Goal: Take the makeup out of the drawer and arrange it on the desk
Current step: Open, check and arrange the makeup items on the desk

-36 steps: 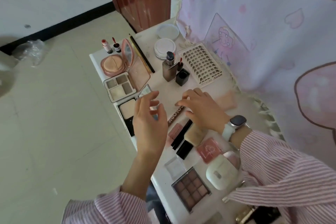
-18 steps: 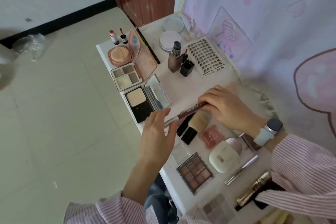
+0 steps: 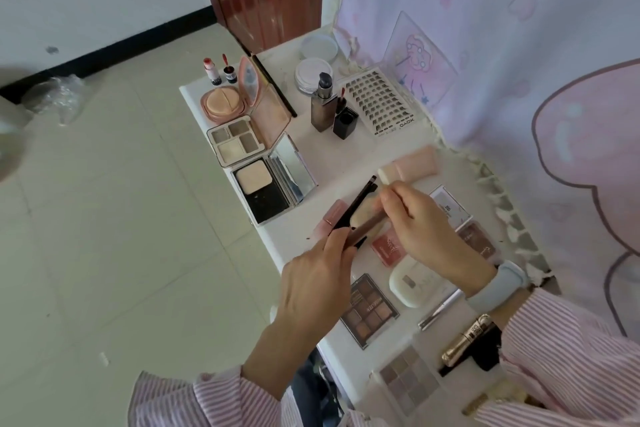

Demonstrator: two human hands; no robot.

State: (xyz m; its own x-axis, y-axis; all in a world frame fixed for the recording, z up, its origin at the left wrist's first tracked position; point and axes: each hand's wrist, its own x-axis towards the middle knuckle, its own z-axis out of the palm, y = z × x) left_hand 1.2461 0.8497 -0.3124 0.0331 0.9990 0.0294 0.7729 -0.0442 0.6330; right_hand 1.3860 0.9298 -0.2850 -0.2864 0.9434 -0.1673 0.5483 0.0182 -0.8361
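Looked mostly done: the tabletop (image 3: pixel 346 156) was already covered in palettes, compacts and bottles. Left hand (image 3: pixel 311 284) pinched a dark pencil (image 3: pixel 356 204), right hand (image 3: pixel 422 229) gripped a brownish tube (image 3: pixel 367 222), both above the tabletop. Drawer wasn't visible, so couldn't tell what's left.

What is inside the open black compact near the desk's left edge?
The black compact holds a pale square of pressed powder in its tray, with a bare black section beside it. Its raised lid carries a mirror. Anything beneath the powder pan is covered.
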